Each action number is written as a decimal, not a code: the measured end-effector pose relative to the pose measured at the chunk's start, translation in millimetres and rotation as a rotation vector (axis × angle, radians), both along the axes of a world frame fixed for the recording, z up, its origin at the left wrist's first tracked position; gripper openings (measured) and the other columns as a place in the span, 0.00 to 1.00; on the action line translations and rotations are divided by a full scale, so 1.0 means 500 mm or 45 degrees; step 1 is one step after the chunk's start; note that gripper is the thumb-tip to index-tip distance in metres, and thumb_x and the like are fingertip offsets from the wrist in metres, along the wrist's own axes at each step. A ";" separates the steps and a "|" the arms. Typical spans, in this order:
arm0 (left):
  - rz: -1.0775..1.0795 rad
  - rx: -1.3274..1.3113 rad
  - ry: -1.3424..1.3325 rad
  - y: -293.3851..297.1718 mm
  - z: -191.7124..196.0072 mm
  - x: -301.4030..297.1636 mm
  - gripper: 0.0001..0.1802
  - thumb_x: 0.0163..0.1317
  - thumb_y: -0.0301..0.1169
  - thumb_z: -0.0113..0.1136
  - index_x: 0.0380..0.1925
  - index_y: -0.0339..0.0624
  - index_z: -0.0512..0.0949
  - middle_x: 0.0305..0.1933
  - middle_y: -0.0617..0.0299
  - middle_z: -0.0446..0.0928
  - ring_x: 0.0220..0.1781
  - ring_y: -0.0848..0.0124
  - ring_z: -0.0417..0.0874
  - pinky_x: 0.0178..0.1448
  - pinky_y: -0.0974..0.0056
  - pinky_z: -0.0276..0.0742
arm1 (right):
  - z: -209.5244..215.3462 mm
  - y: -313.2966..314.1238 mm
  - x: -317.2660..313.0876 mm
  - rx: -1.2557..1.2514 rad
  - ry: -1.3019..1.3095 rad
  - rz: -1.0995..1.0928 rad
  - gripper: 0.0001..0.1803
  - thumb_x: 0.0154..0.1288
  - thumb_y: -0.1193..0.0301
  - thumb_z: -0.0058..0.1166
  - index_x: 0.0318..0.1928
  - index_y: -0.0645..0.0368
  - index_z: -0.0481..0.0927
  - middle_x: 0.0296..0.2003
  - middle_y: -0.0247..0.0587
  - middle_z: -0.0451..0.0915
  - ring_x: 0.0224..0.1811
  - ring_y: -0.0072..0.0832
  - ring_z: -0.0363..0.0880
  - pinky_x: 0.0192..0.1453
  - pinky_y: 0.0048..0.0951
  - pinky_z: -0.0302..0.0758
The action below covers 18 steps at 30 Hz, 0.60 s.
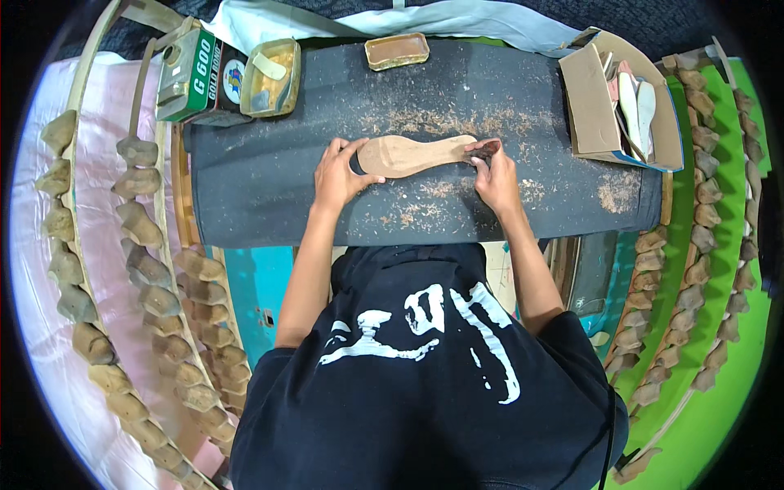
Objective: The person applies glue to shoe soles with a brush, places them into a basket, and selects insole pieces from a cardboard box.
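A tan, sole-shaped insole (416,157) lies crosswise on the dark cloth of the worktable, its wide end to the left and its narrow end to the right. My left hand (336,173) grips the wide end, thumb along the near edge and fingers at the far edge. At the narrow end, my right hand (496,175) pinches a small dark brown, flat-looking piece (483,152) against the insole. Fingers cover part of that piece, so its kind cannot be made out. Light shavings surround the insole.
A green-and-white metal can (184,77) and a yellowish tub (282,61) stand at the back left. A small shallow tray (397,51) sits at the back. Back right, a cardboard box (592,106) holds sole-shaped pieces. Racks of shoe lasts (139,222) flank both sides.
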State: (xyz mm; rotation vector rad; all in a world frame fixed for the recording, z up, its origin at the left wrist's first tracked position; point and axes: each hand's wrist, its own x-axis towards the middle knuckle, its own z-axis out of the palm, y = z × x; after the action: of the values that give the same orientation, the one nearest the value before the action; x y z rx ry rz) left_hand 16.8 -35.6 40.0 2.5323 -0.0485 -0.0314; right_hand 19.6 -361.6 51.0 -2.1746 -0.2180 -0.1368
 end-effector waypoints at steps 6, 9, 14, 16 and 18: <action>-0.078 -0.029 -0.008 0.054 -0.007 -0.022 0.51 0.28 0.50 0.90 0.60 0.49 0.85 0.52 0.63 0.77 0.58 0.57 0.81 0.63 0.49 0.77 | 0.035 0.150 0.045 0.519 0.030 -0.125 0.12 0.71 0.85 0.56 0.52 0.64 0.76 0.49 0.49 0.89 0.54 0.40 0.91 0.60 0.37 0.83; -0.114 -0.075 -0.038 0.089 -0.023 -0.026 0.52 0.27 0.52 0.90 0.60 0.49 0.85 0.54 0.62 0.77 0.59 0.56 0.80 0.63 0.50 0.76 | 0.032 0.185 0.140 0.521 -0.082 -0.113 0.12 0.71 0.85 0.56 0.52 0.64 0.75 0.50 0.48 0.89 0.54 0.37 0.90 0.59 0.37 0.84; -0.114 -0.074 -0.199 0.110 -0.043 -0.039 0.48 0.29 0.53 0.90 0.57 0.50 0.87 0.56 0.61 0.77 0.60 0.57 0.80 0.62 0.50 0.76 | 0.014 0.251 0.341 0.562 -0.237 -0.125 0.14 0.71 0.83 0.57 0.54 0.62 0.73 0.49 0.46 0.90 0.55 0.36 0.90 0.58 0.36 0.84; -0.103 -0.071 -0.231 0.105 -0.040 -0.038 0.48 0.29 0.54 0.89 0.57 0.50 0.87 0.57 0.62 0.77 0.58 0.58 0.82 0.62 0.51 0.76 | -0.006 0.256 0.395 0.539 -0.246 -0.124 0.14 0.71 0.83 0.58 0.53 0.61 0.73 0.49 0.46 0.90 0.55 0.38 0.90 0.58 0.36 0.83; -0.071 -0.133 -0.147 0.108 -0.040 -0.040 0.50 0.27 0.54 0.90 0.57 0.52 0.86 0.57 0.62 0.78 0.57 0.57 0.83 0.64 0.51 0.77 | -0.024 0.263 0.434 0.519 -0.249 -0.106 0.14 0.71 0.83 0.58 0.53 0.61 0.74 0.48 0.46 0.90 0.54 0.41 0.90 0.58 0.37 0.83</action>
State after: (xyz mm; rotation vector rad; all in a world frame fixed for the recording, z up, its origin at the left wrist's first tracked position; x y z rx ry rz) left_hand -3.2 18.5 19.8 2.4256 -0.1621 0.0930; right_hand 236.6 -230.0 39.1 -1.7643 -0.1909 -0.4063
